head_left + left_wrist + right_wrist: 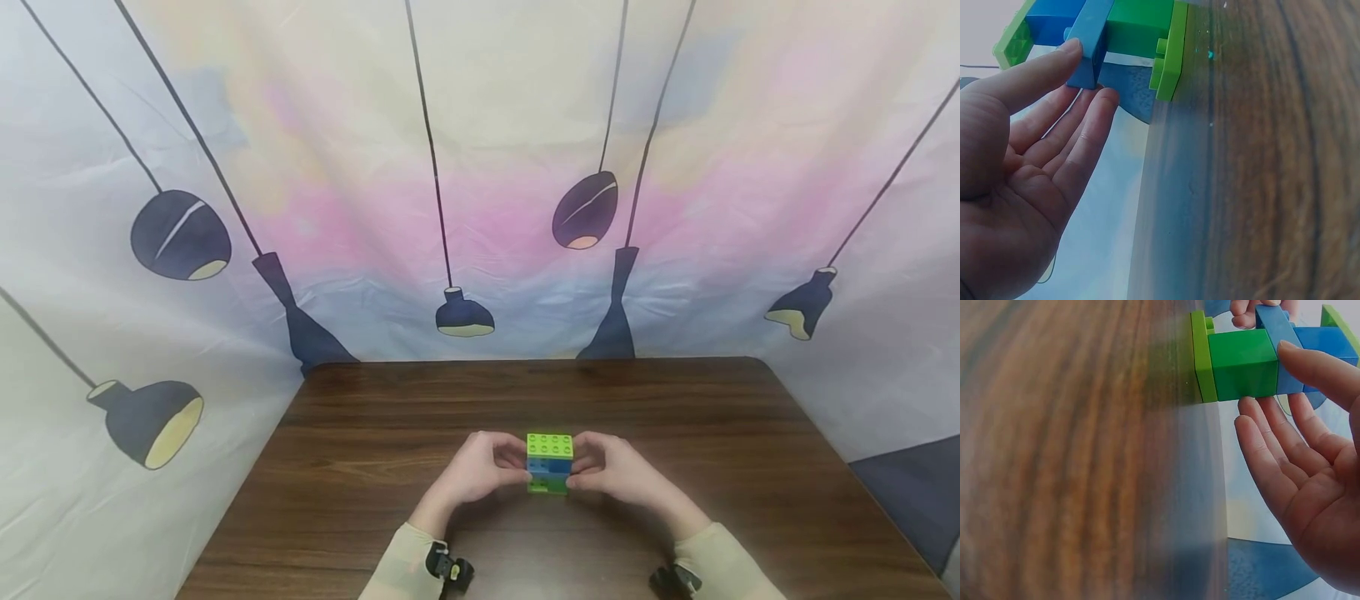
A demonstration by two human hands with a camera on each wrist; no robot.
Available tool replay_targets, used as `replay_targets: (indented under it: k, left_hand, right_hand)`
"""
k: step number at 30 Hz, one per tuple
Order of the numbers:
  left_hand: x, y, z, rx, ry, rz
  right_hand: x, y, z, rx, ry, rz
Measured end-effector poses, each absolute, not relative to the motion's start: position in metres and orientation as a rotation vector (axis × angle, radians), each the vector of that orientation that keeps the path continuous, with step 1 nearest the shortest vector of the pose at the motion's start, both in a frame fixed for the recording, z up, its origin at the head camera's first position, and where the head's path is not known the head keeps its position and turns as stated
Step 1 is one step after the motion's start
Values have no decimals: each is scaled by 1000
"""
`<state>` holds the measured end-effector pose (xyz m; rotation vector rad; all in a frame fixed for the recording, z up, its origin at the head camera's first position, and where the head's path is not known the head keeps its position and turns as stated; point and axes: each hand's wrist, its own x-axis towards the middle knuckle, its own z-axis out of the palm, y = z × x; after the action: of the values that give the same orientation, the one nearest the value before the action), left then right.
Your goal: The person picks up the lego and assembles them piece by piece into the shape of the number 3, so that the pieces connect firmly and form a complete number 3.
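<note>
A small stack of toy building bricks [550,447] stands upright on the table between both hands. In the left wrist view it runs from a lime base plate [1174,56] through a green brick [1139,28] and a flat lighter blue piece [1093,47] to a darker blue brick [1054,22] under a studded lime plate [1015,47]. My left hand [478,471] pinches the lighter blue piece at its left end, thumb on the near side and fingertips behind. From the right, my right hand [618,472] grips the same layer with thumb and fingers.
The stack stands on a dark wood-grain table [360,492] with rounded far corners. Behind it hangs a pastel cloth [510,125] printed with dark lamps, reaching down to the table's far edge. Black wrist straps [447,568] cross the light sleeves.
</note>
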<state>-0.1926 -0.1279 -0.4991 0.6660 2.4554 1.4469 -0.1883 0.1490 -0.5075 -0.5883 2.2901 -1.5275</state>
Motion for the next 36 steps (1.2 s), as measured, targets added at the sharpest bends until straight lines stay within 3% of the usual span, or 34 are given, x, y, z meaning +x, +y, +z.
replay_targets:
  k: [36]
  left_hand:
    - [-188, -115, -505, 430, 2452, 1546]
  right_hand:
    - [-183, 148, -499, -406, 2371, -1499]
